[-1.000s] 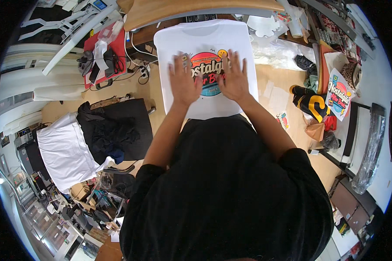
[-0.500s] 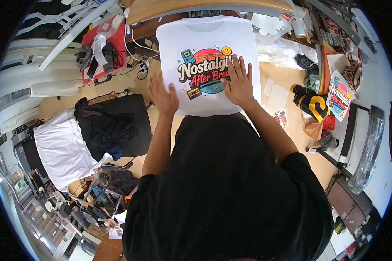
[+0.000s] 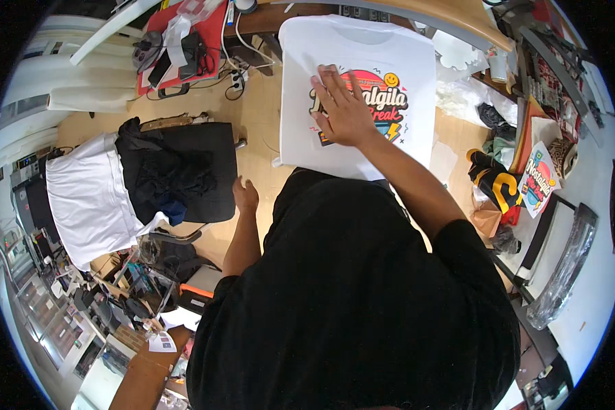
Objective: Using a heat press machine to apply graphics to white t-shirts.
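Note:
A white T-shirt (image 3: 355, 44) lies spread in front of me, its neckline at the far end and a colourful printed design (image 3: 389, 99) on its middle. My right hand (image 3: 345, 113) rests flat over the left part of the design, fingers stretched and slightly spread. It covers some of the lettering. Lower and to the left, my left hand (image 3: 247, 195) hangs off the shirt, empty, with its fingers loosely bent and thumb out. It is near the edge of a dark chair seat (image 3: 219, 174).
White cloth (image 3: 92, 198) and black clothing (image 3: 164, 171) lie on the left. Beyond them, a red surface (image 3: 208, 24) carries cables and small devices. A tan padded edge (image 3: 451, 20) crosses the top. At right are a printed sheet (image 3: 538, 178), a black-yellow item (image 3: 495, 181) and a plastic-wrapped roll (image 3: 564, 266).
My left hand has moved from beside the shirt's left edge down toward my body. My right hand has slid from the design's right side to its left. The whole view has shifted.

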Available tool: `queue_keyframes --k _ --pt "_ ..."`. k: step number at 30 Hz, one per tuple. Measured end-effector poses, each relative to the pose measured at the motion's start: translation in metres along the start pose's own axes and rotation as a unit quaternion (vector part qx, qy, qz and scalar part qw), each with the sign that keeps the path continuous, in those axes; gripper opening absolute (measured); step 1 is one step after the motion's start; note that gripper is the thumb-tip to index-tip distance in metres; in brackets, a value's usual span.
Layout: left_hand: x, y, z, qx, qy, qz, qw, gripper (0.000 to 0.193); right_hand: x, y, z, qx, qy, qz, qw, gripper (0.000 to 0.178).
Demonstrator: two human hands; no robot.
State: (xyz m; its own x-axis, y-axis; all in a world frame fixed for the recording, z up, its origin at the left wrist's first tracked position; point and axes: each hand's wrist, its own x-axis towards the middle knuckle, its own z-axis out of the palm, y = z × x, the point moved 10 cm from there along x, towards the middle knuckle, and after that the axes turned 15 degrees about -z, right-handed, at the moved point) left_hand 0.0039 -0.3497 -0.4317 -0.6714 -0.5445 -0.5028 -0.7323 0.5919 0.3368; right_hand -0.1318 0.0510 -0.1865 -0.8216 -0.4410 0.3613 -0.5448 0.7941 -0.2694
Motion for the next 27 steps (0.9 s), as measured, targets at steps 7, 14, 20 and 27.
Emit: queue_keyframes --k 7,14,20,27 --pt "0.007 -0.16 0.029 -0.038 -0.105 -0.241 0.964 0.067 -0.012 -0.028 0.029 0.023 -0.114 -0.042 0.992 0.071" --pt "0.042 -0.144 0.021 0.048 -0.115 -0.217 0.968 0.068 -0.028 -0.066 0.036 0.029 -0.161 -0.099 0.981 0.067" --pt "0.074 -0.038 0.019 0.073 -0.129 -0.116 0.982 0.065 -0.047 -0.071 0.049 0.032 -0.221 -0.101 0.97 0.07" --pt "0.102 -0.031 0.05 -0.007 -0.165 -0.043 0.985 0.062 -0.058 -0.068 0.041 0.013 -0.186 -0.031 0.982 0.063"
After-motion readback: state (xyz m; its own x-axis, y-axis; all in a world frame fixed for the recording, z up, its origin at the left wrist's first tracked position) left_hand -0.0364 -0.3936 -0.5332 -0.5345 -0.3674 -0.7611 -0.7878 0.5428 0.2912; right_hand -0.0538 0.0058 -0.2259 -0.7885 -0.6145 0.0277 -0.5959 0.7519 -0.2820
